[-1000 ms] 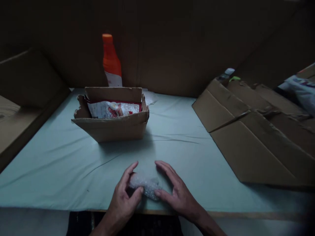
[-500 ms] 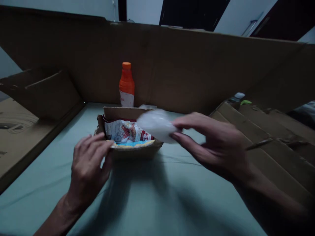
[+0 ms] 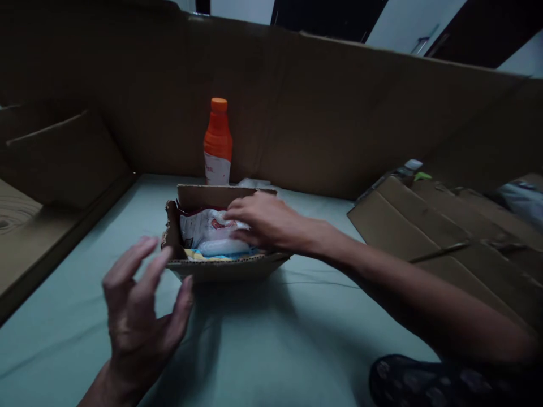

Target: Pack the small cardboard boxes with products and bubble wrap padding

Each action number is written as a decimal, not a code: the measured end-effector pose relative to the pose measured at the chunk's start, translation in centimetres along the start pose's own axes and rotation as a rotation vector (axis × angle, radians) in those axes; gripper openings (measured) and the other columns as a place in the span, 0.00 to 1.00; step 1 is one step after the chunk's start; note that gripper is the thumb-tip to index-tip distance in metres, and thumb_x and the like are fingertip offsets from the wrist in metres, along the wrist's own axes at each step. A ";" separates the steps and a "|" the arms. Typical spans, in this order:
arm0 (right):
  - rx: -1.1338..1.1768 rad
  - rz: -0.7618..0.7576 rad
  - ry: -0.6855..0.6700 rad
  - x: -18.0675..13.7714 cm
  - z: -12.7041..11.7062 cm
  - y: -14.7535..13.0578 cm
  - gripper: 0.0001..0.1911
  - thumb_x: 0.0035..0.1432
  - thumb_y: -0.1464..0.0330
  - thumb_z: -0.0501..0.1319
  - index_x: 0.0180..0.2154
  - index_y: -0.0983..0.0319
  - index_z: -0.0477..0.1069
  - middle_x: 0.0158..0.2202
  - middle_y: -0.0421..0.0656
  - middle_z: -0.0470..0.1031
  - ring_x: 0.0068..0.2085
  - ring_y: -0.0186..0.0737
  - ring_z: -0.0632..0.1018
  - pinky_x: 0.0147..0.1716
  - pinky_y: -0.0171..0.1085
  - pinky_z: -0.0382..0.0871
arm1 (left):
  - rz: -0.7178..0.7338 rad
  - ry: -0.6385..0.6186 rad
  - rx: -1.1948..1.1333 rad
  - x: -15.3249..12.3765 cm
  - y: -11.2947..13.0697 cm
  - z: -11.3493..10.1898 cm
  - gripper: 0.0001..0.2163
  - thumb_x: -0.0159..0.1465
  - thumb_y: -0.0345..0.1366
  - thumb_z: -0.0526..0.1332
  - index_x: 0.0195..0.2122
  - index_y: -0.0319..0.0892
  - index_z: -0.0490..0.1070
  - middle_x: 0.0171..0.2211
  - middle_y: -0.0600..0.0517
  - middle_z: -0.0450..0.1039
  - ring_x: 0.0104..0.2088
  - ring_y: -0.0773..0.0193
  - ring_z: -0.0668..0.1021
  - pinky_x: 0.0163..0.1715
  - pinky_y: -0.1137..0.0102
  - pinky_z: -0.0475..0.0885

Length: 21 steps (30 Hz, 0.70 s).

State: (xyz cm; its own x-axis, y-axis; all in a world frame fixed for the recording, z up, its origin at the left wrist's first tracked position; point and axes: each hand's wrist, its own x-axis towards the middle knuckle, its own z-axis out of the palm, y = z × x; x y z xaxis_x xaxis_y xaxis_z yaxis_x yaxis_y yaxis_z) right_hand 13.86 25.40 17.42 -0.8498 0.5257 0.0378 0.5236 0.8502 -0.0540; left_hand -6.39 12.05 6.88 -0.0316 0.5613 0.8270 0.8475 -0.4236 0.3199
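A small open cardboard box [image 3: 224,272] sits on the pale green surface, holding a printed packet [image 3: 195,226] and blue and yellow packaging [image 3: 193,255]. A whitish, translucent item [image 3: 223,246] lies on top of these near the box's front wall; its kind is unclear. My right hand [image 3: 267,221] reaches over the box's right side, fingers apart above the contents, with some fingertips blurred and nothing visibly gripped. In front of the box's left corner, my left hand [image 3: 138,305] is raised with spread, empty fingers.
An orange bottle [image 3: 218,141] stands upright behind the box. Tall cardboard [image 3: 322,118] walls off the back. More cardboard [image 3: 382,220] with a clear-capped bottle [image 3: 412,165] behind it is at right; a cardboard piece [image 3: 63,158] leans at left. Patterned dark cloth [image 3: 416,381] shows at lower right.
My right hand has moved left over the box, and the whitish item it held now lies inside. My left hand has let go of the box's front edge and drawn back, fingers spreading.
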 end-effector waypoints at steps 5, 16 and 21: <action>0.255 0.492 0.582 -11.5 1.3 2.8 0.09 0.64 0.64 0.61 0.39 0.61 0.78 0.37 0.43 0.82 0.38 0.41 0.81 0.37 0.37 0.71 | -0.506 -0.064 -0.287 -3.3 -2.5 0.6 0.37 0.59 0.39 0.68 0.68 0.53 0.55 0.67 0.47 0.59 0.64 0.46 0.67 0.64 0.49 0.63; 0.602 0.629 0.419 -10.0 11.4 -0.3 0.17 0.59 0.66 0.62 0.50 0.63 0.70 0.45 0.47 0.77 0.44 0.45 0.77 0.45 0.41 0.70 | -0.864 -0.199 -0.486 -2.5 -2.4 6.1 0.27 0.51 0.48 0.71 0.52 0.49 0.71 0.45 0.53 0.77 0.50 0.51 0.77 0.60 0.53 0.68; 0.518 0.856 0.614 -19.6 10.3 -1.5 0.10 0.59 0.68 0.57 0.43 0.61 0.69 0.35 0.42 0.75 0.33 0.40 0.74 0.34 0.37 0.68 | -0.744 -0.381 -0.731 -1.9 4.6 9.1 0.26 0.55 0.47 0.67 0.53 0.46 0.68 0.49 0.49 0.75 0.49 0.54 0.78 0.50 0.62 0.76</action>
State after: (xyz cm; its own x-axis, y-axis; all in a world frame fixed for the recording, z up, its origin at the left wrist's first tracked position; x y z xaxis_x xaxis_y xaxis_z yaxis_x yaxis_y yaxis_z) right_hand 29.16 13.54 6.51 0.0138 0.9658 0.2591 0.7027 0.1750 -0.6897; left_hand 2.40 15.52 2.57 -0.1314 0.9784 0.1594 0.1646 -0.1371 0.9768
